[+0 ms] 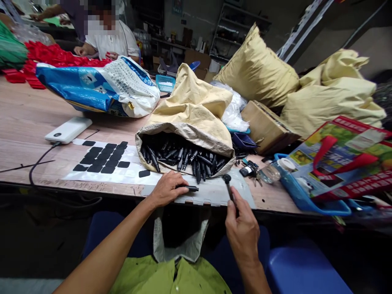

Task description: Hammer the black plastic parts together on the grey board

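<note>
My left hand [169, 188] pinches a small black cylindrical part [192, 188] over the grey board [241, 188] at the table's front edge. To its right, my right hand [242, 218] is wrapped round the dark handle of a tool with a round black head [226, 178], held upright. Just beyond the hands lies an open cream sack [186, 130], its mouth facing me and full of black tapered parts [199, 161]. Left of the sack, flat black pads [104, 157] rest in rows on a white sheet [128, 173].
A white power bank [67, 130] with a cable and a blue-white bag [101, 85] are at the left. Keys [253, 172], a blue tray [306, 200] and a colourful bag [339, 159] stand right. Stuffed sacks [260, 69] rise behind. A person [110, 41] sits across the table.
</note>
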Demonstrator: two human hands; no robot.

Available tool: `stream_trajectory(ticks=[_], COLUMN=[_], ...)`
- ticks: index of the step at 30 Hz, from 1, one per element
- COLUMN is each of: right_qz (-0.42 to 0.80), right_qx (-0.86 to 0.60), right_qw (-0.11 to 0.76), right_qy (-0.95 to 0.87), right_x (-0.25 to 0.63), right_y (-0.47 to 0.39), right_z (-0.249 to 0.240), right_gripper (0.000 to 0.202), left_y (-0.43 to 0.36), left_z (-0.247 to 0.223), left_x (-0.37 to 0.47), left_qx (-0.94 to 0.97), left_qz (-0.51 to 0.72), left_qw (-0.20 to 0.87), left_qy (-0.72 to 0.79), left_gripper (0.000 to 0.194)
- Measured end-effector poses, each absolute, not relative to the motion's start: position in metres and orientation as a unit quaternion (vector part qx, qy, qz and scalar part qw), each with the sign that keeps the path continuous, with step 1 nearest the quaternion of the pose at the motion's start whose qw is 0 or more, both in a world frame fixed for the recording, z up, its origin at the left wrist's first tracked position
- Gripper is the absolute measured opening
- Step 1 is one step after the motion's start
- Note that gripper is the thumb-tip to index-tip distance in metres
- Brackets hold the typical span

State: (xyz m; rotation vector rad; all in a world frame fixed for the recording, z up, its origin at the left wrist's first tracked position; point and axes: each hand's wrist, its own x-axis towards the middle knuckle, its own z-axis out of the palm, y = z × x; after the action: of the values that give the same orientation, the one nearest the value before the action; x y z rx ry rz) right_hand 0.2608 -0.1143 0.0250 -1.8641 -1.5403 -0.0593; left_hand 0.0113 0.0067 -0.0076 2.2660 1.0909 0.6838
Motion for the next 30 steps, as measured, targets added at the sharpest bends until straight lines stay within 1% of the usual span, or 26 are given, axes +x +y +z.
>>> stream_trajectory(ticks=[3,5,7,11,13,14,15,16,17,18,19,20,22,25,27,30], right_qz=[-0.073,-0.102,-0.123,-0.161,-0.170,-0.148,-0.099,-0.021,0.085,0.188,0.263,0.295,0.309,0.273,0.265,0.335], right_qx=[-0.791,-0.814,-0.822,-0.827,-0.807,-0.788,-0.763,-0.731,-0.695,-0.662,-0.634,-0.619,-0.607,-0.609,-0.608,-0.588], right_qw=[0.282,0.234,0.208,0.198,0.231,0.265,0.306,0.345,0.371,0.377,0.363,0.353,0.330,0.308,0.300,0.318], right_qy=[-0.539,-0.522,-0.515,-0.501,-0.516,-0.535,-0.561,-0.589,-0.611,-0.620,-0.630,-0.637,-0.653,-0.677,-0.685,-0.664], right_x=[0.295,0.314,0.327,0.327,0.315,0.306,0.296,0.283,0.270,0.256,0.243,0.231,0.212,0.201,0.201,0.205], right_y=[-0.110,-0.105,-0.100,-0.086,-0.080,-0.077,-0.075,-0.073,-0.071,-0.069,-0.068,-0.067,-0.065,-0.062,-0.061,-0.060], right_z=[0.020,0.012,0.004,0.006,0.014,0.019,0.024,0.028,0.031,0.032,0.032,0.031,0.027,0.021,0.019,0.018], right_gripper=[0.049,0.048,0.047,0.039,0.035,0.035,0.036,0.037,0.038,0.040,0.041,0.040,0.034,0.023,0.024,0.027], left_y=[0.008,0.007,0.007,0.007,0.007,0.007,0.008,0.008,0.007,0.007,0.007,0.007,0.007,0.006,0.006,0.007], left_z=[-0.009,-0.009,-0.009,-0.008,-0.008,-0.008,-0.008,-0.008,-0.008,-0.008,-0.008,-0.008,-0.009,-0.010,-0.012,-0.014], left_x=[0.011,0.011,0.012,0.011,0.011,0.011,0.010,0.010,0.009,0.009,0.008,0.008,0.007,0.006,0.007,0.007], left_qx=[0.839,0.843,0.848,0.855,0.859,0.861,0.861,0.862,0.862,0.862,0.862,0.862,0.861,0.862,0.863,0.860], left_qz=[0.248,0.243,0.237,0.232,0.231,0.232,0.233,0.235,0.236,0.236,0.236,0.235,0.232,0.230,0.233,0.246], left_qw=[0.266,0.257,0.247,0.232,0.226,0.225,0.225,0.228,0.231,0.235,0.240,0.244,0.253,0.255,0.252,0.246], left_qy=[0.404,0.405,0.405,0.401,0.397,0.394,0.391,0.388,0.384,0.381,0.379,0.378,0.376,0.373,0.372,0.373], left_gripper=[0.026,0.033,0.039,0.042,0.041,0.041,0.040,0.039,0.039,0.038,0.037,0.037,0.035,0.032,0.030,0.027])
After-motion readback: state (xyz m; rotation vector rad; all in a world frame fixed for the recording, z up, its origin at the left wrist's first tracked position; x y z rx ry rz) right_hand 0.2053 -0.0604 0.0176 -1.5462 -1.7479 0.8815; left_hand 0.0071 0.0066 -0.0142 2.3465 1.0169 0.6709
